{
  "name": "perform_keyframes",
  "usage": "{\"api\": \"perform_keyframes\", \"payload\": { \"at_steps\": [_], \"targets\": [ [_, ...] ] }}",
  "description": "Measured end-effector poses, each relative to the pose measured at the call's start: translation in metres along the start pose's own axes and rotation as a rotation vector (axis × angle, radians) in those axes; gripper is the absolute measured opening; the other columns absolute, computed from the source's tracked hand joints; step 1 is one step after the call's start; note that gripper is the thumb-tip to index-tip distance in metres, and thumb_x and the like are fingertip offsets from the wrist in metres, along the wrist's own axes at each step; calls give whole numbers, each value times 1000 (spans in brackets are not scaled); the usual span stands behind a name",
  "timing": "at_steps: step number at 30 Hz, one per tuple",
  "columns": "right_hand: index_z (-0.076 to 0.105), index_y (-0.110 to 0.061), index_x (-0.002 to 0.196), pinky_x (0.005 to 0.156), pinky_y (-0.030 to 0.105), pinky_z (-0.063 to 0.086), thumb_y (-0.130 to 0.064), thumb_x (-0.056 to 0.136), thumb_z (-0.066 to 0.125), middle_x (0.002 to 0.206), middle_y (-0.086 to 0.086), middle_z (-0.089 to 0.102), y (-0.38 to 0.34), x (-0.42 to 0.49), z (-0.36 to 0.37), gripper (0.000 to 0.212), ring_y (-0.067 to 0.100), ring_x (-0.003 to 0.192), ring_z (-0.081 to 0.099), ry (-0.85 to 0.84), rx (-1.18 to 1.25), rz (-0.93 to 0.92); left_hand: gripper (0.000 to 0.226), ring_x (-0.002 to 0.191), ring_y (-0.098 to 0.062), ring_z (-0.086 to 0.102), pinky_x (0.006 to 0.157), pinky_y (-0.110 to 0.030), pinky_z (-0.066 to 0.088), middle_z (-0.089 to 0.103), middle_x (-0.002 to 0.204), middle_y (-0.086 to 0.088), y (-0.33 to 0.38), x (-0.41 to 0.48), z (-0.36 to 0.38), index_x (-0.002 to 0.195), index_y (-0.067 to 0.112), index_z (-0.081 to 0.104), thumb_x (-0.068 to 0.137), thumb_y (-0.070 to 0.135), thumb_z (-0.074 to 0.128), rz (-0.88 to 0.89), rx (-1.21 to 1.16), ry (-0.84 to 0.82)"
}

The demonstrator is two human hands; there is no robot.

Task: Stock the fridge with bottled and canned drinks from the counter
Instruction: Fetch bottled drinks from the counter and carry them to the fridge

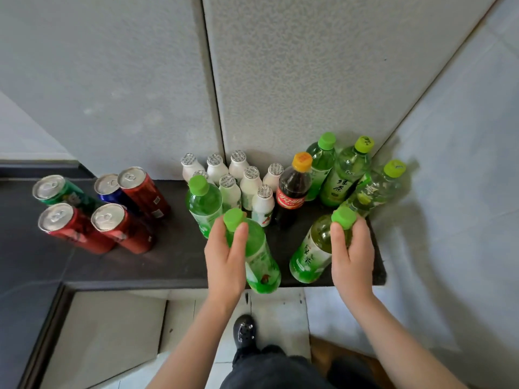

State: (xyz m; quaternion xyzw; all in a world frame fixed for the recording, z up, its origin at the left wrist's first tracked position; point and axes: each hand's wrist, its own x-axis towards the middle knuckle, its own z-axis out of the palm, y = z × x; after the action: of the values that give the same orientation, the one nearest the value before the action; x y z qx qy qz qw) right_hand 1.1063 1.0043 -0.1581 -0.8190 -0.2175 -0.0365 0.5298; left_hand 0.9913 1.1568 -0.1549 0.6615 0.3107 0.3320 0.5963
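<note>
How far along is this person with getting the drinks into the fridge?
Early, it seems. No fridge is in view, so nothing shows as stocked. The left hand grips a green bottle, the right hand a green tea bottle. Left on the counter: five cans, white bottles, a cola bottle and four other green bottles.

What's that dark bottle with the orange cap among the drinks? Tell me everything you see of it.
The cola bottle is clear plastic by its look, holding near-black drink, with an orange screw cap on and a red label with white script round its middle. It stands upright on the dark counter, between small white bottles on its left and a green bottle on its right; contact with them cannot be told. Neither the left hand nor the right hand touches it.
</note>
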Motion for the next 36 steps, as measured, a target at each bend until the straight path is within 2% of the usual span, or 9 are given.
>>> {"api": "perform_keyframes", "payload": {
  "at_steps": [3,6,12,15,21,27,32,34,36],
  "targets": [
    [50,-25,100,77,11,40,-40,93,40,89,-11,55,-6,-10,3,20,2,86,54,-121,19,-60,18,80,6,59,70,-6,43,65,86,20,7,-20,-10,97,24,63,89,32,48,-71,-81,82],
    [51,-21,100,77,23,43,-43,92,38,88,-5,55,-13,-18,11,26,10,84,55,-254,20,-131,21,79,4,59,70,-7,44,65,85,17,11,-48,-26,96,21,64,89,33,49,-109,-107,195],
    [52,-21,106,78,18,43,-45,93,38,92,-9,56,-29,-59,43,31,7,88,56,-531,141,-238,14,79,3,60,70,-9,45,66,85,17,5,-126,-68,94,23,64,92,29,52,-176,-84,497],
    [53,-14,104,77,23,43,-46,92,38,91,-2,56,-35,-91,63,37,13,86,55,-704,196,-291,14,79,1,60,68,-10,46,66,85,14,-4,-179,-94,96,18,64,92,28,54,-220,-71,691],
    [48,-17,92,71,27,38,-49,90,36,81,-7,50,-60,-182,89,35,14,76,50,-1093,237,-419,16,78,3,61,65,-8,46,67,89,9,-11,-302,-138,99,13,64,97,21,50,-327,-52,1201],
    [51,-19,102,76,22,39,-55,88,37,89,-10,54,-104,-276,92,41,7,84,52,-1449,334,-549,16,84,5,60,67,-5,44,66,93,13,-7,-414,-162,100,20,64,98,25,48,-362,-42,1615],
    [49,-26,98,77,10,36,-68,87,33,91,-16,52,-138,-359,75,46,-3,88,50,-1642,402,-686,19,83,5,61,67,-6,46,68,96,11,-6,-495,-172,99,20,64,99,28,47,-355,-80,1817],
    [47,-33,94,74,13,36,-62,87,37,88,-14,52,-147,-397,66,31,-1,84,50,-1703,406,-713,19,81,7,61,66,-6,46,68,92,16,-5,-528,-176,98,22,64,98,29,47,-338,-94,1866],
    [49,-29,92,71,23,38,-56,86,38,85,-12,51,-156,-440,56,29,5,80,50,-1768,405,-715,22,80,7,62,65,-6,46,68,90,19,-1,-566,-183,98,22,64,94,36,49,-299,-121,1909]
  ]
}}
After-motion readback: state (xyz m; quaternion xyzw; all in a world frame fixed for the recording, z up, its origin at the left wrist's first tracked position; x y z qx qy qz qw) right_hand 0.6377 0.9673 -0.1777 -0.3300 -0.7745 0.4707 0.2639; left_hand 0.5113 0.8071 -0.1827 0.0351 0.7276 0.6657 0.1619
